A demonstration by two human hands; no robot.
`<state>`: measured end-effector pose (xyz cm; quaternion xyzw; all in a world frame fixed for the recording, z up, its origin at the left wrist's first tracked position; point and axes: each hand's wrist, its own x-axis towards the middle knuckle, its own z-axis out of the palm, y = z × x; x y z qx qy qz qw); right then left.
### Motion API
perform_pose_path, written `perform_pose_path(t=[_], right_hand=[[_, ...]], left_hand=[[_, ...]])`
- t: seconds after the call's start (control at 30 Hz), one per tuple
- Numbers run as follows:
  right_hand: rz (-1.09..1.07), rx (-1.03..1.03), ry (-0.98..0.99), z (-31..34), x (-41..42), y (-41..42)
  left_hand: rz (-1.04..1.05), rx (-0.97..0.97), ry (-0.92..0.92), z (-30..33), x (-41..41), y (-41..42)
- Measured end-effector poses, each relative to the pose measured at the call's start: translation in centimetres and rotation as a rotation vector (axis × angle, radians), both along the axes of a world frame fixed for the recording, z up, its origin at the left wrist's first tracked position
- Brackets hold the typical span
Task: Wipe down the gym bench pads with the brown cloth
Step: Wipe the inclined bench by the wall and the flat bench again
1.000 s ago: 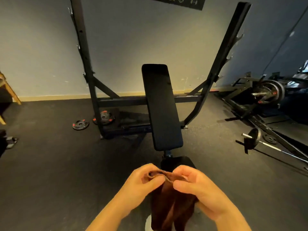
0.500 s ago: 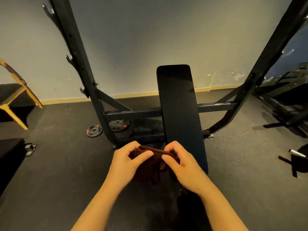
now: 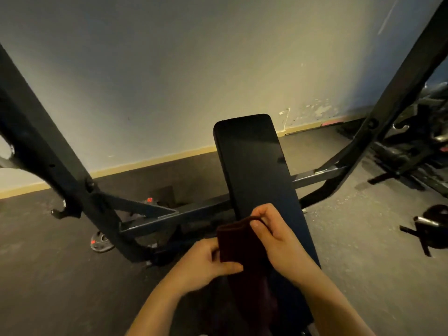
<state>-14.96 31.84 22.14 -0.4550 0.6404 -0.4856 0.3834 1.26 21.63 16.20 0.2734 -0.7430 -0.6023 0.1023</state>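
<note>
Both hands up in front of the bench pad, brown cloth held between them, just over the pad's near end. Left hand pinches the cloth's left edge, thumb over the front, fingers curled behind. Right hand pinches the top corner w/ thumb & forefinger, other fingers curled. Cloth hangs long axis up-down, lower part dropping btwn the wrists. Pad is 1 long black slab, long axis running away toward the wall, tilted slightly left. Rack uprights either side, weight plate on the floor at left
</note>
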Motion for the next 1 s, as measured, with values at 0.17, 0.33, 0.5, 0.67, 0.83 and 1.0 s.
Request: perform_pose_path(t=[0.17, 0.33, 0.5, 0.67, 0.83, 1.0], right_hand=[[-0.15, -0.083, -0.001, 0.6, -2.8, -5.7], [-0.281, -0.03, 0.129, -0.6, -6.7, -10.2], [-0.294, -0.063, 0.245, -1.3, -10.9, -15.9], [-0.277, -0.179, 0.407, -0.8, -17.8, -24.6], [-0.565, -0.15, 0.531, -1.8, -25.5, -35.6], [-0.169, -0.09, 0.985, -8.3, -24.1, -42.5]], left_hand=[[0.103, -0.02, 0.039, -1.7, -1.6, -6.5], [0.08, -0.17, -0.026, -1.7, -3.8, -11.9], [0.142, -0.217, 0.003, 0.5, -6.4, -18.5], [0.325, -0.534, -0.015, 3.0, -13.8, -26.5], [0.514, -0.963, -0.153, 3.9, -25.1, -36.4], [0.634, -0.736, -0.193, -2.1, -26.1, -40.7]])
